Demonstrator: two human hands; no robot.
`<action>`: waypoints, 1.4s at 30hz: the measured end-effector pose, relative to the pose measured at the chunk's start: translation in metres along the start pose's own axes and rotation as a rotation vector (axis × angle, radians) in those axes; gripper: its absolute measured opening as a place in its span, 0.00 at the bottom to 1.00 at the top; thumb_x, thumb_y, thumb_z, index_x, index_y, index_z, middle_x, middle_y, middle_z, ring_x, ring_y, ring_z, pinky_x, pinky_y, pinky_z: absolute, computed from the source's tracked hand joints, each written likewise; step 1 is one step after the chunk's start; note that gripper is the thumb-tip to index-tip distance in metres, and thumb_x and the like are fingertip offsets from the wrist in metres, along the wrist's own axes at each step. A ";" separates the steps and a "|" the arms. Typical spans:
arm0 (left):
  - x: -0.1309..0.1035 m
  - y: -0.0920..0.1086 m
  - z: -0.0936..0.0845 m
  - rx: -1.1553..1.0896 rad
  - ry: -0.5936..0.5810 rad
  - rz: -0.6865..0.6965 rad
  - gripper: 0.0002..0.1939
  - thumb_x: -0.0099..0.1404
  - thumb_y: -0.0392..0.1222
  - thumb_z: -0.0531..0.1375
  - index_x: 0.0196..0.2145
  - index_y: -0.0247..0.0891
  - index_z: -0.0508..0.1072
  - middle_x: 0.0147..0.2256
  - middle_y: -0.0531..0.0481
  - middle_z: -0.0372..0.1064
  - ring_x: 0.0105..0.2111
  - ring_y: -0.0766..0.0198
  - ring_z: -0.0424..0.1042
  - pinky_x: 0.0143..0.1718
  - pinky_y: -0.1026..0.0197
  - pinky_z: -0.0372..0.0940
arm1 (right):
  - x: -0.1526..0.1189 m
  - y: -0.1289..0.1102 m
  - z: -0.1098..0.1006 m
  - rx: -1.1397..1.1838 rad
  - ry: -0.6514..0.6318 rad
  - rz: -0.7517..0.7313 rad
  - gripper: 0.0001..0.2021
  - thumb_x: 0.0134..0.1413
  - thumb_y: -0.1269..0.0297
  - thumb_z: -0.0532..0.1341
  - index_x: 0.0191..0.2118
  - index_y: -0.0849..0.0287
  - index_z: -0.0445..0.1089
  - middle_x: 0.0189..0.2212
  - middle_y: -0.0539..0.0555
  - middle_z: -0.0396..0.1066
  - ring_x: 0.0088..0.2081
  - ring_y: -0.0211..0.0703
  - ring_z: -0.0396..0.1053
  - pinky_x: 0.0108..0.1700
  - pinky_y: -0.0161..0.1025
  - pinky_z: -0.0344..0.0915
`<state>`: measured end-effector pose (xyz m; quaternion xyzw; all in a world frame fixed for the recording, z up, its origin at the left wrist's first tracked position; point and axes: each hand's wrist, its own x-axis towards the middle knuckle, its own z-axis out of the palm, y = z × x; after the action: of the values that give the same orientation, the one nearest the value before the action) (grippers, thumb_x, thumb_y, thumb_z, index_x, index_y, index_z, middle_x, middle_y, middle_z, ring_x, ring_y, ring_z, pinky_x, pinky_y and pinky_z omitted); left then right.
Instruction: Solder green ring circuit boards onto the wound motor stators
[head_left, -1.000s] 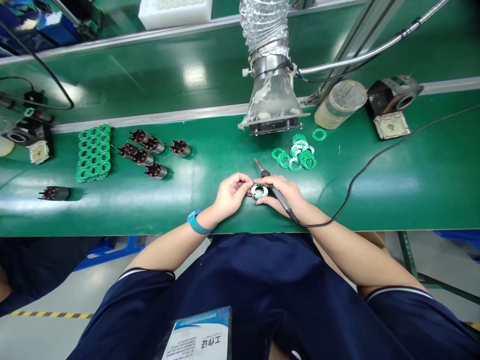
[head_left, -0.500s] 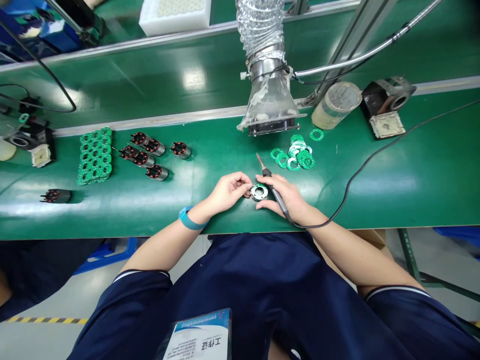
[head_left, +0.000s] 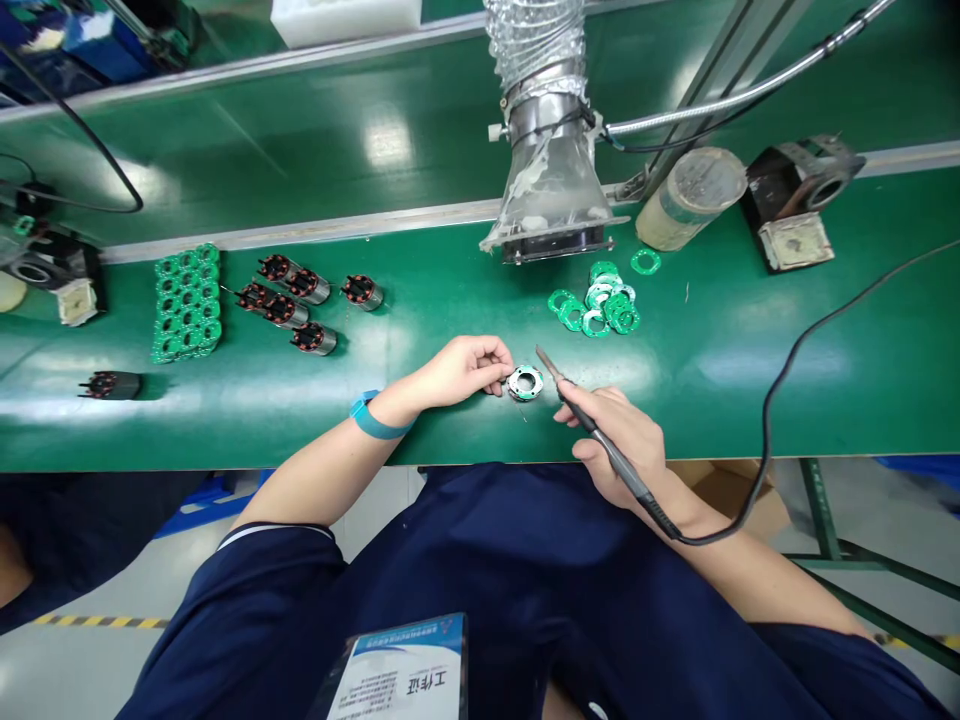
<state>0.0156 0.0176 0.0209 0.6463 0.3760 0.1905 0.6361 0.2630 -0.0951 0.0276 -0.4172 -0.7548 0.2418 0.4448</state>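
Fingertips of our left hand (head_left: pixel 474 370) alone now touch the ring-topped part (head_left: pixel 523 395), at its nine o'clock rim; our right hand (head_left: pixel 637 438) has drawn back to four o'clock, which gives the soldering iron (head_left: pixel 616 458) freer play beside it. Our left forearm slants in from about eight, fingers curled, thumb and forefinger bunched; we cannot tell whether they pinch the rim or merely steady it. The part appears to rest on the bench (head_left: pixel 450 300). Rightward, we clasp the iron's handle, its tip near one o'clock, aimed toward eleven.
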 end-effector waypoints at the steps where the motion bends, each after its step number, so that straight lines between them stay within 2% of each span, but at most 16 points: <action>1: 0.000 -0.001 0.000 -0.009 -0.001 -0.002 0.11 0.69 0.46 0.64 0.37 0.34 0.74 0.28 0.47 0.76 0.28 0.65 0.77 0.30 0.64 0.71 | 0.000 -0.001 0.001 0.024 0.003 0.007 0.23 0.70 0.51 0.57 0.66 0.50 0.66 0.37 0.54 0.79 0.33 0.47 0.76 0.41 0.49 0.74; 4: 0.001 -0.005 0.001 -0.034 0.007 0.009 0.11 0.69 0.46 0.64 0.36 0.34 0.74 0.29 0.46 0.76 0.28 0.65 0.77 0.31 0.63 0.72 | 0.001 -0.005 0.004 0.062 0.033 0.067 0.18 0.65 0.65 0.63 0.59 0.49 0.73 0.36 0.52 0.81 0.30 0.44 0.75 0.38 0.46 0.74; 6: 0.001 -0.007 0.001 -0.042 0.014 0.015 0.11 0.69 0.46 0.64 0.36 0.34 0.74 0.30 0.46 0.76 0.29 0.65 0.77 0.32 0.63 0.72 | 0.002 -0.007 0.006 0.079 0.051 0.109 0.17 0.63 0.69 0.64 0.56 0.50 0.75 0.35 0.52 0.82 0.30 0.44 0.75 0.37 0.45 0.74; 12: 0.000 -0.010 0.003 -0.084 0.017 0.001 0.11 0.70 0.46 0.63 0.38 0.35 0.74 0.30 0.46 0.76 0.30 0.66 0.77 0.34 0.62 0.73 | 0.004 -0.007 0.008 0.106 0.032 0.173 0.15 0.63 0.68 0.63 0.54 0.50 0.77 0.35 0.52 0.82 0.31 0.44 0.77 0.37 0.45 0.76; 22: 0.000 -0.010 0.003 -0.080 0.017 -0.011 0.11 0.70 0.45 0.63 0.37 0.33 0.73 0.30 0.47 0.76 0.30 0.67 0.76 0.34 0.63 0.72 | 0.003 -0.005 0.008 0.113 0.069 0.116 0.17 0.62 0.71 0.64 0.55 0.51 0.76 0.35 0.53 0.82 0.30 0.42 0.76 0.36 0.44 0.74; 26: 0.000 -0.009 0.003 -0.096 0.022 -0.027 0.11 0.69 0.44 0.64 0.37 0.33 0.72 0.30 0.48 0.75 0.29 0.68 0.76 0.34 0.65 0.72 | 0.005 0.004 0.001 0.099 0.087 0.061 0.21 0.64 0.67 0.65 0.61 0.51 0.72 0.40 0.54 0.82 0.39 0.46 0.81 0.43 0.45 0.78; 29: 0.001 -0.009 0.003 -0.088 0.020 -0.033 0.11 0.69 0.44 0.64 0.37 0.33 0.72 0.30 0.48 0.74 0.29 0.68 0.75 0.33 0.65 0.71 | 0.011 0.018 -0.002 0.032 0.053 0.050 0.28 0.66 0.58 0.64 0.69 0.51 0.62 0.51 0.57 0.80 0.49 0.50 0.80 0.54 0.47 0.77; 31: 0.000 -0.009 0.003 -0.090 0.012 -0.030 0.11 0.69 0.45 0.64 0.37 0.33 0.72 0.30 0.48 0.75 0.30 0.68 0.76 0.34 0.65 0.71 | 0.018 0.027 -0.001 -0.001 0.026 0.023 0.31 0.67 0.55 0.62 0.72 0.50 0.57 0.54 0.57 0.78 0.52 0.51 0.79 0.56 0.48 0.76; 32: 0.000 -0.009 0.002 -0.087 0.008 -0.027 0.11 0.69 0.45 0.63 0.37 0.33 0.72 0.30 0.48 0.75 0.30 0.68 0.76 0.34 0.65 0.71 | 0.022 0.031 0.000 -0.014 0.005 0.002 0.30 0.67 0.55 0.62 0.71 0.49 0.58 0.54 0.57 0.78 0.52 0.50 0.79 0.56 0.47 0.76; 36: 0.001 -0.005 0.002 -0.060 0.003 -0.021 0.10 0.70 0.44 0.63 0.37 0.32 0.72 0.30 0.48 0.75 0.30 0.69 0.75 0.34 0.66 0.70 | 0.036 0.041 0.004 -0.022 -0.146 -0.018 0.21 0.66 0.61 0.64 0.62 0.47 0.70 0.55 0.55 0.77 0.57 0.50 0.76 0.60 0.47 0.73; 39: 0.002 0.000 0.002 -0.070 -0.003 -0.046 0.09 0.69 0.42 0.63 0.37 0.32 0.72 0.29 0.49 0.75 0.29 0.70 0.75 0.33 0.66 0.71 | 0.042 0.046 0.008 0.063 -0.269 0.034 0.26 0.61 0.66 0.67 0.64 0.49 0.67 0.62 0.57 0.71 0.63 0.52 0.69 0.66 0.50 0.68; 42: 0.003 0.002 0.001 -0.116 -0.020 -0.106 0.09 0.68 0.42 0.65 0.37 0.32 0.71 0.27 0.50 0.75 0.26 0.69 0.75 0.31 0.66 0.72 | 0.042 0.049 0.013 0.116 -0.308 0.078 0.29 0.57 0.69 0.69 0.63 0.48 0.67 0.63 0.57 0.70 0.64 0.52 0.69 0.66 0.50 0.67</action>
<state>0.0193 0.0192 0.0219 0.5892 0.3918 0.1715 0.6855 0.2611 -0.0332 0.0056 -0.3778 -0.7821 0.3631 0.3372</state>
